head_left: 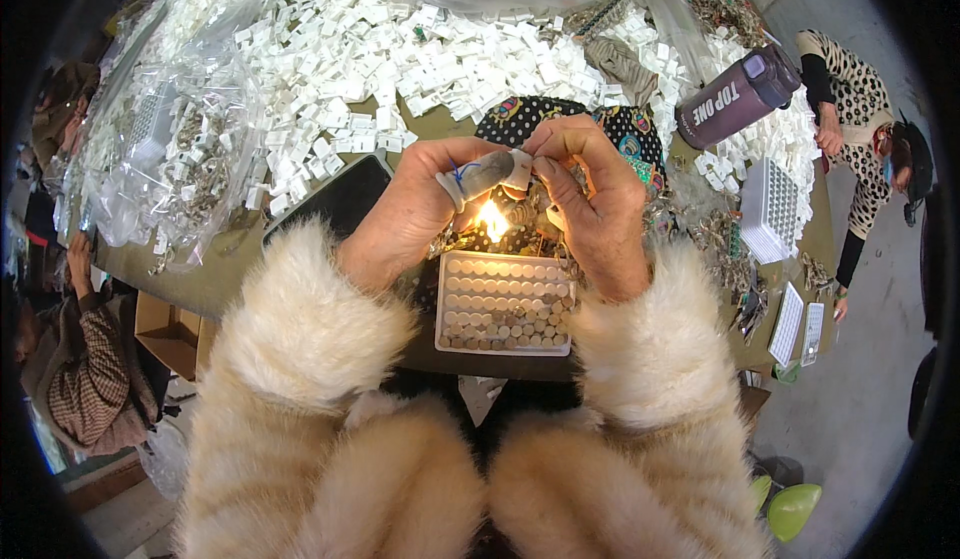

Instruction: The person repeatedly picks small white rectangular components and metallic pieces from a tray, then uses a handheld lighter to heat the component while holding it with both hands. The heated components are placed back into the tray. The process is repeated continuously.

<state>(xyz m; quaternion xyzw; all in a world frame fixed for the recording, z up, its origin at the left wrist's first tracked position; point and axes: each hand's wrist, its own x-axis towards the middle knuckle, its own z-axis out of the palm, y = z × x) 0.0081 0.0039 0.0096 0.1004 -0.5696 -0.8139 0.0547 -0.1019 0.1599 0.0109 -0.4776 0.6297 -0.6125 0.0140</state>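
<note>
My left hand (410,194) and my right hand (595,194) meet over the table, fingers closed around a small white plastic piece (519,171). Grey wrapping tied with blue thread (475,178) covers a digit of my left hand. Just below my fingertips a bright yellow light (492,221) glows; its source is lost in the glare. Under it lies a clear tray (438,304) holding rows of small round silvery discs like button cells. Dark patterned cloth (530,117) lies behind my hands.
White plastic pieces (330,49) are heaped across the table. A purple bottle (735,99) rests at the right, near stacked white trays (770,209). Left of my hands is a dark flat device (335,199); clear bags (150,159) lie beyond. Other people sit at both sides.
</note>
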